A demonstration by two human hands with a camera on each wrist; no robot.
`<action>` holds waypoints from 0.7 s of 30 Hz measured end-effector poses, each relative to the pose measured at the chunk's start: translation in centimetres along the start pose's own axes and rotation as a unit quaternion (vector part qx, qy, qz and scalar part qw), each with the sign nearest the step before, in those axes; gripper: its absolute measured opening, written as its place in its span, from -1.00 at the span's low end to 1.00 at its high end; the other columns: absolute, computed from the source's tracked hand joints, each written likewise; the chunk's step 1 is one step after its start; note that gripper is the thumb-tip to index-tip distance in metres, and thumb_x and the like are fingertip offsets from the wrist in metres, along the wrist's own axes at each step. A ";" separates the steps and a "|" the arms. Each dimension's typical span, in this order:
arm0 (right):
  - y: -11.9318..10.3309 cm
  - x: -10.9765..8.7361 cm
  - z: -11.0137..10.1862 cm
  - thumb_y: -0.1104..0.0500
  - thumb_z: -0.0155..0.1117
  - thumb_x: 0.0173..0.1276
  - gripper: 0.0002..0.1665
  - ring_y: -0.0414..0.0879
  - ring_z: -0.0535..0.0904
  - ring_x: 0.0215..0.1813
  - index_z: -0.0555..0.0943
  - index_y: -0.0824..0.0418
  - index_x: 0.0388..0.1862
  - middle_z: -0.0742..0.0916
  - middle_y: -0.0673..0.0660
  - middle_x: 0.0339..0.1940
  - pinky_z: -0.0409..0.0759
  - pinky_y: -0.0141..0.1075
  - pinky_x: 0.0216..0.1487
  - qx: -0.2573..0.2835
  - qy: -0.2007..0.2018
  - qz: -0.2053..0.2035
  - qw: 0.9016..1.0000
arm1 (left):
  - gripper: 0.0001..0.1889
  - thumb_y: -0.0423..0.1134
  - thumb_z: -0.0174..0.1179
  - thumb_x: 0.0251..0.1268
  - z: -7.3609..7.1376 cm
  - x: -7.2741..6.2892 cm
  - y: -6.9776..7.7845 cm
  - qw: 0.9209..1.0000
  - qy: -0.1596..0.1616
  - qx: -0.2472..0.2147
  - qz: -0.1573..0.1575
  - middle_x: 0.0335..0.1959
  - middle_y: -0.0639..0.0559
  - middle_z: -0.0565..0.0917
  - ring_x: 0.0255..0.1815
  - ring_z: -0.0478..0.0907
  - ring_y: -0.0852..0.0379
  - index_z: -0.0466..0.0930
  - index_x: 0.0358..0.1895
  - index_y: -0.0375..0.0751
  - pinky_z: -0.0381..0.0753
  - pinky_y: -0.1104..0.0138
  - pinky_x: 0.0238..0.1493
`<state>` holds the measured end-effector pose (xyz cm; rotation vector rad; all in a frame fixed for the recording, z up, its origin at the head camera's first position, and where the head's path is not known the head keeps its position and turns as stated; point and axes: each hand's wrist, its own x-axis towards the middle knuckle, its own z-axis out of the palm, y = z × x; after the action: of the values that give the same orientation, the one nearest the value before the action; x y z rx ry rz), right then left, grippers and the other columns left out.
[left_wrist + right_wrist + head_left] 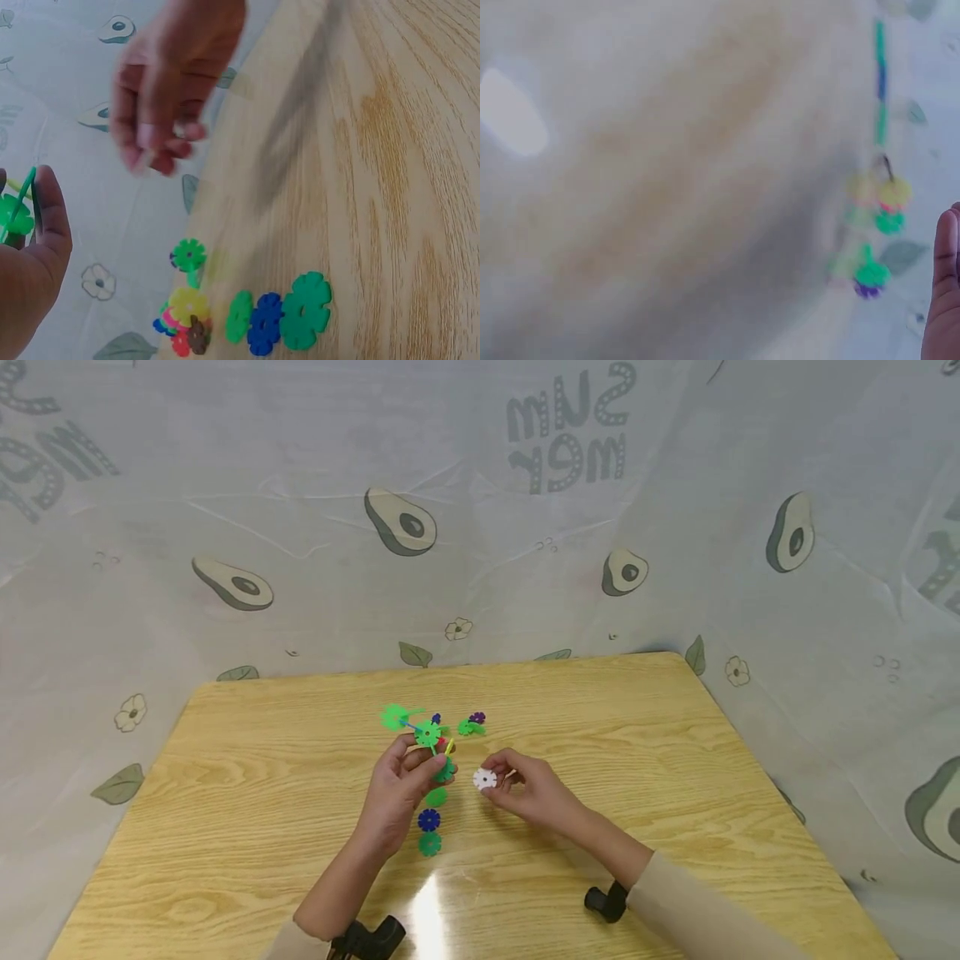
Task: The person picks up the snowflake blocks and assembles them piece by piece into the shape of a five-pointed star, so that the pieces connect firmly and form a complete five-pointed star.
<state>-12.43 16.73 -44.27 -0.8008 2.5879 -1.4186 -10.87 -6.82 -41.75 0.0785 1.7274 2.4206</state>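
In the head view my left hand (397, 789) grips a chain of joined notched plastic discs above the table; its green disc (427, 733) stands over the fingers and a brighter green disc (394, 717) sticks out at upper left. To the right, my right hand (532, 789) pinches a white notched disc (485, 779) between thumb and fingers, apart from the chain. The left wrist view shows a green disc (15, 217) at the left hand (34, 270), while the right hand (172, 82) is blurred. Only part of the right hand (945, 292) enters the blurred right wrist view.
Green, blue and green discs lie in a row on the wooden table (285, 827), the blue disc (429, 820) in the middle. Beyond them sit a cluster with a yellow disc (189, 306) and a green-and-purple group (471, 725). An avocado-print sheet (480, 593) hangs behind the table.
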 end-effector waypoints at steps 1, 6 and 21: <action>-0.2 0.2 -0.4 0.24 0.44 0.42 -0.68 -0.30 0.60 -0.18 0.63 0.23 0.10 0.77 0.12 -0.12 0.74 -0.32 -0.06 0.002 0.015 0.001 1.000 | -0.75 -0.45 0.18 0.50 0.0 0.0 0.0 1.000 -0.008 0.005 -0.002 -0.17 0.17 0.75 -0.11 0.77 0.20 0.40 0.11 -0.24 0.78 0.31 0.01; -1.0 0.8 -2.1 0.26 0.45 0.42 -0.67 -0.28 0.61 -0.18 0.65 0.24 0.11 0.77 0.13 -0.11 0.75 -0.28 -0.04 0.011 0.054 -0.007 0.998 | -0.75 -0.42 0.18 0.52 -0.2 -0.1 -0.2 0.998 -0.054 0.039 -0.018 -0.22 0.25 0.72 -0.08 0.71 0.30 0.36 0.12 -0.27 0.73 0.39 0.02; -2.6 1.2 -3.3 0.25 0.45 0.42 -0.66 -0.27 0.66 -0.18 0.66 0.25 0.14 0.79 0.11 -0.14 0.76 -0.31 -0.01 -0.005 0.055 -0.049 0.997 | -0.43 -0.38 0.20 0.53 -0.2 0.1 -0.3 0.988 -0.126 0.078 -0.037 0.08 -0.08 0.71 0.00 0.80 0.12 0.21 0.47 -0.46 0.73 0.37 0.13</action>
<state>-13.46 17.52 -40.07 -0.8882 2.6715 -1.5184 -10.98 -6.91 -42.11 0.3193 1.7651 2.1138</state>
